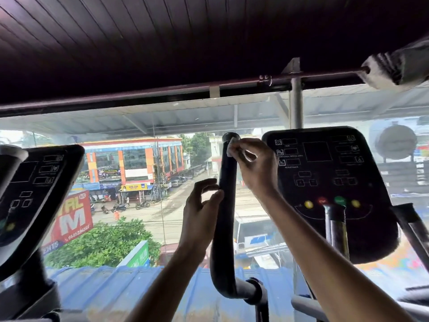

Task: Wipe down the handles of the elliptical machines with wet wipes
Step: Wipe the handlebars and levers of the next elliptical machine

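Left hand (200, 206) fingers relaxed, touching handle (223, 231); right hand (257, 168) fingers pinching wet wipe (231, 148) against handle top.

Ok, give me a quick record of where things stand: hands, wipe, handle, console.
handle: black, upright, just left of the console
wipe: white, against the handle near its top end
right hand: pinches the wipe
left hand: at the handle's middle, thumb against it, fingers curled beside it; grip unclear
wiping: only the top end is under the wipe
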Demonstrator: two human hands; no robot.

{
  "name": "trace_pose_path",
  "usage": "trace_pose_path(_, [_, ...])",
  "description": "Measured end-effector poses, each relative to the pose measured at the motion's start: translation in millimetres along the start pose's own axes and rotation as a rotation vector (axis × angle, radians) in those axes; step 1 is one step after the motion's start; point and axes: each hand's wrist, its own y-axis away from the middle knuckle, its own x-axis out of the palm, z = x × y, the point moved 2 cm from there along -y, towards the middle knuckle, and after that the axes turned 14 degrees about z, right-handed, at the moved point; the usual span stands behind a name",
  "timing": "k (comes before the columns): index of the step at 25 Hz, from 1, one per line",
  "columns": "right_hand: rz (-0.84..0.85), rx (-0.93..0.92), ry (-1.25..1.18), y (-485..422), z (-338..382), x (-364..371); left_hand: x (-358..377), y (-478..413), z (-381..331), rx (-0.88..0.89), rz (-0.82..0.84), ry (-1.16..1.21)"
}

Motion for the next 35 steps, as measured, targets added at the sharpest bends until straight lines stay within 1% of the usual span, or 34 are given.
trace_pose_path(2, [0.155,-0.110,0.160,-0.6,10.8,-13.6,-3.3,3.4,7.4,-0.017,-0.006,0.060])
trace_pose_path(4, [0.396,-0.206,0.275,-1.3,23.2,-27.2,-6.4,7.5,11.6,-0.053,0.029,0.145])
trace_pose_path(6, [0.634,-0.241,0.342,-3.4,33.2,-34.1,-8.6,11.7,15.9,-0.079,0.065,0.195])
trace_pose_path(7, [0.685,-0.254,0.385,-6.6,36.1,-34.6,-8.7,14.5,16.4,-0.090,0.081,0.209])
trace_pose_path(8, [0.672,-0.259,0.433,-9.8,38.4,-33.2,-8.4,18.4,16.4,-0.101,0.100,0.232])
trace_pose_path(10, [0.579,-0.248,0.513,-15.1,42.8,-30.8,-8.3,25.0,18.4,-0.131,0.135,0.285])
trace_pose_path(11, [0.601,-0.241,0.524,-16.4,47.0,-30.6,-9.0,28.1,19.8,-0.143,0.148,0.306])
trace_pose_path(13, [0.807,-0.247,0.557,-16.4,55.4,-26.1,-13.1,32.5,23.0,-0.153,0.185,0.327])
trace_pose_path(14, [0.880,-0.242,0.593,-15.9,59.1,-23.8,-14.7,35.1,24.6,-0.152,0.206,0.334])
trace_pose_path(17, [0.879,-0.225,0.691,-15.9,72.3,-15.3,-18.7,45.5,27.1,-0.140,0.218,0.334])
trace_pose_path(18, [0.935,-0.207,0.717,-14.1,76.0,-11.2,-19.0,48.6,28.0,-0.134,0.221,0.328])
trace_pose_path(20, [1.164,-0.154,0.765,-10.7,85.2,-2.4,-18.8,53.5,32.5,-0.117,0.236,0.317])
trace_pose_path(21, [1.226,-0.168,0.809,-11.9,88.3,0.6,-19.1,56.0,36.0,-0.105,0.244,0.308])
trace_pose_path(22, [1.220,-0.207,0.874,-15.3,90.5,2.6,-19.2,58.2,38.7,-0.092,0.252,0.302])
trace_pose_path(24, [1.093,-0.318,1.006,-22.7,91.7,3.4,-20.1,63.8,42.0,-0.084,0.273,0.327])
trace_pose_path(25, [1.079,-0.320,1.005,-21.4,92.4,2.7,-20.9,67.0,45.5,-0.086,0.276,0.344])
trace_pose_path(26, [1.120,-0.292,0.966,-16.4,93.2,3.1,-21.9,69.6,49.0,-0.087,0.283,0.356])
trace_pose_path(28, [1.288,-0.213,0.887,-0.1,97.9,5.7,-22.0,74.1,51.9,-0.091,0.311,0.357])
trace_pose_path(29, [1.334,-0.194,0.878,5.6,99.3,7.3,-22.1,76.1,53.1,-0.092,0.319,0.358])
trace_pose_path(30, [1.341,-0.205,0.892,5.9,97.7,8.6,-21.7,77.7,53.2,-0.099,0.319,0.369])
trace_pose_path(33, [1.235,-0.306,1.021,-16.7,90.9,13.9,-21.1,82.1,50.6,-0.137,0.294,0.407])
trace_pose_path(35, [1.172,-0.258,1.156,-44.7,82.1,16.8,-21.0,84.4,50.4,-0.137,0.289,0.407])
